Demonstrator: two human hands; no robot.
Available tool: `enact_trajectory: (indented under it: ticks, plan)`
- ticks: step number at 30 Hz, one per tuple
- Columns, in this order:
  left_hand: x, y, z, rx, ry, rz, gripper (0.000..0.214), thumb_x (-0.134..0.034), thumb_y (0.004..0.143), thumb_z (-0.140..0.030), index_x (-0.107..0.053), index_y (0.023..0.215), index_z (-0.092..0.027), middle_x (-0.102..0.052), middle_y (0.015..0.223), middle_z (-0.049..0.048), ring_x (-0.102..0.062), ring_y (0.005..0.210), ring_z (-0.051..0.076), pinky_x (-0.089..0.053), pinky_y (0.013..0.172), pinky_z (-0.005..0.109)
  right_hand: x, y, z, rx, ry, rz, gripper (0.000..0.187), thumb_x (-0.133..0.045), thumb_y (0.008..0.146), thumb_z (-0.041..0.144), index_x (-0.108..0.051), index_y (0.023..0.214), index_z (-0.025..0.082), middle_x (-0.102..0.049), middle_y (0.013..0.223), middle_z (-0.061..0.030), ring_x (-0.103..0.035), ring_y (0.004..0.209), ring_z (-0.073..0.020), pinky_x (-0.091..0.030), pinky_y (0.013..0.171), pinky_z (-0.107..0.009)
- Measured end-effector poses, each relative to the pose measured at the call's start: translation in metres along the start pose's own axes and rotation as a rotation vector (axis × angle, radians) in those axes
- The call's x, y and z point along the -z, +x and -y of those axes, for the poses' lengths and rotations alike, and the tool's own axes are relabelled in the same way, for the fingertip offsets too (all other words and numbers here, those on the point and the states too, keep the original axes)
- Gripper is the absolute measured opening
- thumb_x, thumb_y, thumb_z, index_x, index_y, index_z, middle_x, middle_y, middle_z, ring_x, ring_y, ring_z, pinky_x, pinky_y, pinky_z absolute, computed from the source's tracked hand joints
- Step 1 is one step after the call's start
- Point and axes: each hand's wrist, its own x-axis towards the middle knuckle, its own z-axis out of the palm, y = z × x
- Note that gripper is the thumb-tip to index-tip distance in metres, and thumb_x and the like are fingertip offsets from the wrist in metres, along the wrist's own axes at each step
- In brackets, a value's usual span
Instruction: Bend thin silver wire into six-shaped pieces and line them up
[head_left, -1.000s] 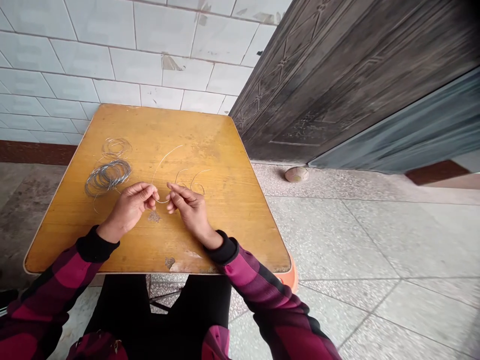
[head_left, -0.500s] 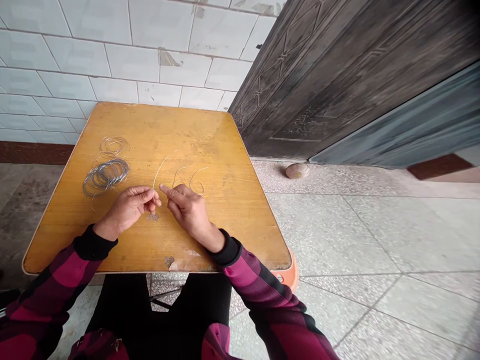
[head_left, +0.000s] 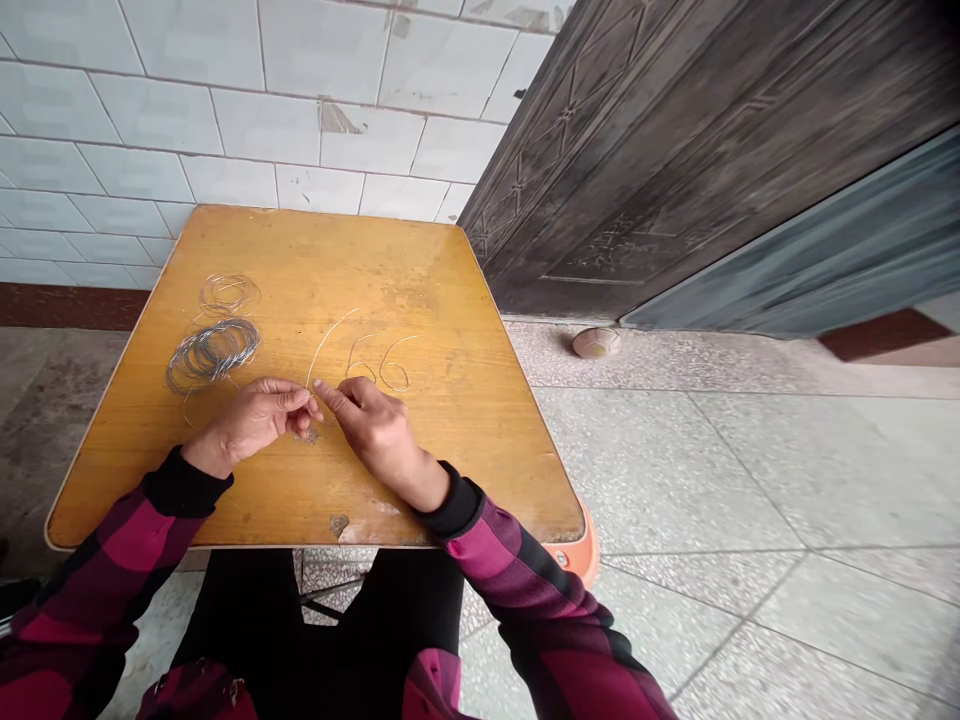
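Head view: left hand, thumb and fingers pinched on one thin curved wire, over the table. Right hand, fingers folded, one digit extended beside that wire; contact or hold too fine to tell. Left: grey wire coil, finer coil just beyond. Right of held wire: two bent wire pieces.

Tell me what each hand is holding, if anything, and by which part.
The left hand pinches a thin metal wire toward its lower end, leaving the upper end free. Whether the right hand, close beside, also grips it cannot be told.
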Motion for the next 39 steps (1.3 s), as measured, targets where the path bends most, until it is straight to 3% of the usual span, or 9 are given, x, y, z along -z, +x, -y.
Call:
enact_trajectory:
  ticks: [8, 14, 19, 24, 28, 33, 39]
  plan:
    - [0.000, -0.002, -0.006, 0.085, 0.035, 0.036, 0.021, -0.080, 0.070, -0.032, -0.074, 0.069, -0.013, -0.071, 0.072, 0.0070, -0.058, 0.055, 0.011, -0.050, 0.058, 0.026, 0.000, 0.000, 0.002, 0.046, -0.049, 0.009, 0.038, -0.040, 0.096, 0.007, -0.061, 0.126, 0.016, -0.063, 0.088, -0.0063, -0.058, 0.072, -0.0124, -0.045, 0.054, -0.021]
    - [-0.004, -0.003, -0.009, 0.077, 0.111, -0.002, 0.018, -0.079, 0.069, -0.031, -0.074, 0.067, -0.014, -0.070, 0.069, 0.0062, -0.058, 0.055, 0.011, -0.050, 0.059, 0.027, -0.007, 0.003, 0.004, -0.093, 0.119, -0.078, 0.034, -0.041, 0.098, 0.014, -0.060, 0.125, 0.014, -0.066, 0.085, -0.0057, -0.061, 0.069, -0.0114, -0.048, 0.056, -0.021]
    - [-0.005, -0.003, -0.009, -0.047, 0.123, -0.058, 0.016, -0.077, 0.070, -0.029, -0.074, 0.068, -0.013, -0.069, 0.070, 0.0056, -0.058, 0.059, 0.011, -0.048, 0.060, 0.025, -0.001, 0.009, 0.005, -0.320, 0.491, -0.105, 0.029, -0.049, 0.096, 0.023, -0.063, 0.120, 0.014, -0.068, 0.079, -0.0041, -0.063, 0.066, -0.0114, -0.054, 0.064, -0.025]
    - [-0.004, -0.004, -0.010, -0.163, 0.160, -0.150, 0.012, -0.074, 0.074, -0.026, -0.075, 0.071, -0.014, -0.069, 0.075, 0.0054, -0.059, 0.065, 0.012, -0.047, 0.063, 0.025, -0.002, 0.010, 0.001, -0.613, 1.048, 0.008, 0.026, -0.059, 0.090, 0.033, -0.067, 0.108, 0.016, -0.065, 0.068, 0.0009, -0.061, 0.051, -0.0084, -0.053, 0.050, -0.021]
    - [-0.002, -0.005, -0.011, -0.204, 0.250, -0.148, 0.013, -0.070, 0.079, -0.027, -0.075, 0.075, -0.016, -0.070, 0.077, 0.0055, -0.059, 0.068, 0.013, -0.048, 0.066, 0.026, -0.005, 0.013, 0.001, -0.733, 1.286, 0.008, 0.025, -0.069, 0.082, 0.036, -0.068, 0.099, 0.017, -0.066, 0.068, 0.0019, -0.061, 0.051, -0.0075, -0.052, 0.048, -0.020]
    - [-0.002, -0.006, -0.011, -0.207, 0.345, -0.143, 0.016, -0.069, 0.080, -0.030, -0.075, 0.075, -0.016, -0.068, 0.071, 0.0042, -0.059, 0.065, 0.013, -0.047, 0.064, 0.026, -0.006, 0.016, 0.001, -0.849, 1.460, 0.026, 0.026, -0.076, 0.074, 0.039, -0.069, 0.088, 0.017, -0.066, 0.067, 0.0029, -0.061, 0.051, -0.0071, -0.053, 0.048, -0.020]
    - [-0.007, -0.005, -0.012, -0.199, 0.419, -0.184, 0.018, -0.069, 0.081, -0.033, -0.075, 0.081, -0.016, -0.069, 0.071, 0.0040, -0.058, 0.062, 0.012, -0.046, 0.060, 0.025, -0.008, 0.017, -0.005, -0.887, 1.398, -0.014, 0.027, -0.075, 0.075, 0.040, -0.066, 0.079, 0.016, -0.065, 0.060, 0.0029, -0.060, 0.047, -0.0071, -0.052, 0.046, -0.019]
